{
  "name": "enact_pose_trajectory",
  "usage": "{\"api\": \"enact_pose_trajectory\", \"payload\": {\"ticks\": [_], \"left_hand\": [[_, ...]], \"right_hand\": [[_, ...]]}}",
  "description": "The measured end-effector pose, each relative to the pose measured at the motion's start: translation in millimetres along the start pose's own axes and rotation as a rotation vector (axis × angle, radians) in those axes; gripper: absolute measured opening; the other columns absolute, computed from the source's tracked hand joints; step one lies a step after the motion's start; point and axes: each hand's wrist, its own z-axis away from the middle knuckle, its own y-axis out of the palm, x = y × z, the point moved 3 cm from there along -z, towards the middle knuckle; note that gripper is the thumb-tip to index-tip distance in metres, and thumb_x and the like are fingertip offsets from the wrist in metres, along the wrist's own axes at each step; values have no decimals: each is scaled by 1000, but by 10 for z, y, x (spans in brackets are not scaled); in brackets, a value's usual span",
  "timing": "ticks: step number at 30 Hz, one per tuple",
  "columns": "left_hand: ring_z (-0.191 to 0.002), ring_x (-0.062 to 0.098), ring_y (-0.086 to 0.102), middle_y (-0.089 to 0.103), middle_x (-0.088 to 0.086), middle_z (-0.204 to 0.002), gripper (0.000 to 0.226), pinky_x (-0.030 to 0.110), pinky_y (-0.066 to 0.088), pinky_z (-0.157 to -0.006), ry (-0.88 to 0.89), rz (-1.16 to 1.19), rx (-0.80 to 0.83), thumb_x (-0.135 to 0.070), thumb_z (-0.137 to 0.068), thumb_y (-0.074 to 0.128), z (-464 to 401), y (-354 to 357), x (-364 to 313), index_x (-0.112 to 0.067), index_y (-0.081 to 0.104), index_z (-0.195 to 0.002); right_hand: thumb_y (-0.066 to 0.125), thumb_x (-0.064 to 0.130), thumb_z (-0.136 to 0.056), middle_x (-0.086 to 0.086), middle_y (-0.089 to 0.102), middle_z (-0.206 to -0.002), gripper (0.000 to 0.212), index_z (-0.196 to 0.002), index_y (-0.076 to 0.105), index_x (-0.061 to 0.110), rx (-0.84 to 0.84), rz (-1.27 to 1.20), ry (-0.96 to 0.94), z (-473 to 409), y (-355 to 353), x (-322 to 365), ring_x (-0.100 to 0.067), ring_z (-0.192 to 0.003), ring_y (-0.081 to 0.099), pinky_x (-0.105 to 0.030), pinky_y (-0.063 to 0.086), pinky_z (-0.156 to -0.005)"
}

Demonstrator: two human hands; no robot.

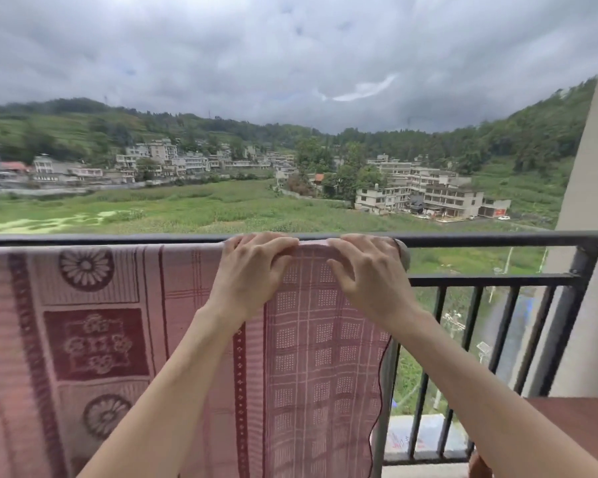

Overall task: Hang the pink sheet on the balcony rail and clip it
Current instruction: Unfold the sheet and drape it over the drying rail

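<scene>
The pink sheet (pixel 311 357), woven with dark red flower and grid patterns, hangs draped over the black balcony rail (pixel 480 239) from the left edge of view to just past the middle. My left hand (pixel 252 267) and my right hand (pixel 366 270) rest side by side on the sheet's top fold at the rail, fingers curled over the cloth and pressing it down. The right hand sits near the sheet's right edge. No clip shows anywhere in view.
Bare rail and black vertical bars (pixel 470 339) continue to the right up to a beige wall column (pixel 587 219). A reddish-brown wooden surface (pixel 580 426) juts in at the lower right. Beyond the rail lie fields, buildings and hills far below.
</scene>
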Motion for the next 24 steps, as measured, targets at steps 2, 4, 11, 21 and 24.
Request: {"api": "enact_pose_trajectory", "payload": {"ticks": [2, 4, 11, 21, 24], "left_hand": [[-124, 22, 43, 54, -1, -131, 44, 41, 22, -107, -78, -157, -14, -28, -87, 60, 113, -100, 282, -26, 50, -130], [-117, 28, 48, 58, 4, -123, 47, 44, 29, -103, -142, -227, -50, -25, -80, 69, 229, -174, 525, -22, 54, -125], [-82, 23, 63, 73, -1, -82, 10, 36, 44, -75, -66, -122, -336, -13, -75, 72, 413, -344, 903, -14, 75, -84], [-107, 16, 57, 65, -4, -113, 31, 40, 49, -90, 8, -86, -103, -22, -86, 63, 1006, -596, 1360, -21, 62, -117], [-130, 15, 38, 46, -4, -139, 47, 39, 32, -107, -111, -188, -32, -42, -92, 43, 1271, -964, 1751, -28, 42, -136]], "right_hand": [[56, 27, -89, -5, 56, -128, 39, -127, 54, 21, 14, 63, -5, 58, 109, 55, -28, -120, 50, -44, 32, -105], [64, 19, -84, -7, 58, -127, 42, -126, 57, 19, -39, 69, 14, 102, 167, 52, -30, -118, 52, -46, 37, -103], [79, 16, -70, -7, 67, -103, 38, -107, 68, 14, -195, 119, 14, 10, 473, 494, -29, -96, 62, -47, 46, -85], [45, 35, -86, -7, 63, -122, 40, -116, 63, 16, -119, -56, -195, 40, 906, 1549, -24, -117, 56, -46, 33, -108], [50, 35, -86, -12, 57, -130, 48, -128, 54, 12, -93, -148, -253, -42, 1117, 2104, -29, -121, 53, -46, 35, -106]]}}
